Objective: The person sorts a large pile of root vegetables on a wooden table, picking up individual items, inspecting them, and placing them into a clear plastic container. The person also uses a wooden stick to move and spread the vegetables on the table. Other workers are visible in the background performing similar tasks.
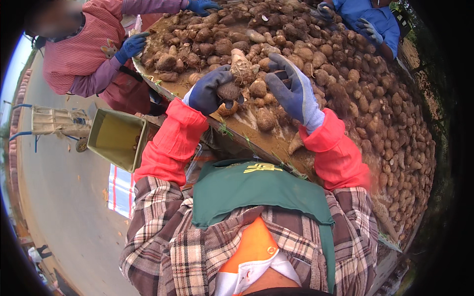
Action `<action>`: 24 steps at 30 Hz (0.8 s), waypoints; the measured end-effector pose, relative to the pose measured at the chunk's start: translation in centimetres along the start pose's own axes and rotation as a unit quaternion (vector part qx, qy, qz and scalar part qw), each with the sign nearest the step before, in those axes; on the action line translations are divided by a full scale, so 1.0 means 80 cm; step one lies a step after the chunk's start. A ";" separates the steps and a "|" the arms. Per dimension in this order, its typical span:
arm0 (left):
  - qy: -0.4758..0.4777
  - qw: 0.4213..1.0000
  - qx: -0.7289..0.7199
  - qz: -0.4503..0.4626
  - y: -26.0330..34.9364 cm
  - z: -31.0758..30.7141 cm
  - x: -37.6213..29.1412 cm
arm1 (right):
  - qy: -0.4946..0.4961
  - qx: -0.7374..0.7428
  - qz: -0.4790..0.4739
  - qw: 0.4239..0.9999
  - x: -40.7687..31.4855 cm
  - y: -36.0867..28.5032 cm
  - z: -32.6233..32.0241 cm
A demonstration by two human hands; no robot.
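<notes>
My left hand (213, 90), in a dark blue coated glove, is closed around a round brown taro corm (228, 91) just above the near edge of the heap. To its right, my right hand (290, 87) is gloved too, its thumb and fingers spread apart with nothing gripped between them. Between the hands lies a larger, pale-topped taro corm (242, 68) with a rooty end. Smaller corms (258, 88) and a hairy oval one (265, 119) rest on the muddy table top (244, 129) nearer to me.
A big heap of taro corms (370, 111) covers the table. Co-workers' gloved hands (134, 45) are at the left, and another person in blue (381, 22) is at the far right. A square plastic bin (114, 137) and a hand cart (55, 120) stand left of the table.
</notes>
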State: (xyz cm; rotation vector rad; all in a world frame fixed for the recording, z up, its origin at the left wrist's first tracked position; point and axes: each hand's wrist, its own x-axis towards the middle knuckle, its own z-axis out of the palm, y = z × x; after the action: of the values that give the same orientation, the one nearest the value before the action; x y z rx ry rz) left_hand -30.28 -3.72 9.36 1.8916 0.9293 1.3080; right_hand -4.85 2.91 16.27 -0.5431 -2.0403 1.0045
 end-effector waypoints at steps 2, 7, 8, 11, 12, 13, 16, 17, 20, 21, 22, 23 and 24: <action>0.085 0.970 0.199 0.113 0.015 0.021 0.000 | -0.018 -0.032 -0.012 0.999 0.022 0.000 0.027; 0.252 0.923 -0.226 -0.185 0.067 0.083 -0.024 | -0.036 0.166 0.115 0.979 0.034 0.002 0.073; 0.260 0.920 -0.224 -0.189 0.074 0.094 -0.035 | -0.065 0.204 0.105 0.971 0.024 0.003 0.078; 0.266 0.916 -0.217 -0.209 0.088 0.115 -0.066 | -0.134 0.180 0.103 0.969 -0.001 -0.001 0.074; 0.254 0.936 -0.181 -0.163 0.089 0.114 -0.078 | -0.149 0.203 0.099 0.963 -0.008 -0.002 0.074; 0.215 0.942 -0.212 -0.146 0.091 0.108 -0.092 | -0.196 0.289 0.170 0.922 -0.010 -0.005 0.068; 0.125 0.945 -0.285 -0.098 0.089 0.100 -0.121 | -0.235 0.229 0.154 0.932 0.007 -0.003 0.057; 0.117 0.911 -0.370 -0.141 0.089 0.096 -0.133 | -0.236 0.203 0.116 0.943 0.019 0.000 0.052; 0.238 0.860 -0.450 -0.044 0.080 0.087 -0.150 | -0.057 -0.316 -0.180 0.930 0.060 0.021 0.049; 0.311 0.821 -0.477 -0.030 0.079 0.085 -0.157 | -0.024 -0.513 -0.191 0.836 0.067 0.029 0.049; 0.340 0.800 -0.494 -0.021 0.075 0.081 -0.162 | -0.096 -0.475 -0.164 0.859 0.066 0.038 0.057; 0.365 0.779 -0.510 0.009 0.072 0.079 -0.169 | -0.204 -0.389 -0.173 0.881 0.063 0.046 0.065; 0.375 0.797 -0.472 -0.024 0.069 0.076 -0.173 | -0.307 -0.388 -0.165 0.853 0.055 0.054 0.082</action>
State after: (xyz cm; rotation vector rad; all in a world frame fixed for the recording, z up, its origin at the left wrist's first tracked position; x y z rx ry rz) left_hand -26.93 -18.93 5.35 0.5524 0.4538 2.0215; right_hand -12.56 5.28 12.36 -0.2404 -2.9918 0.0817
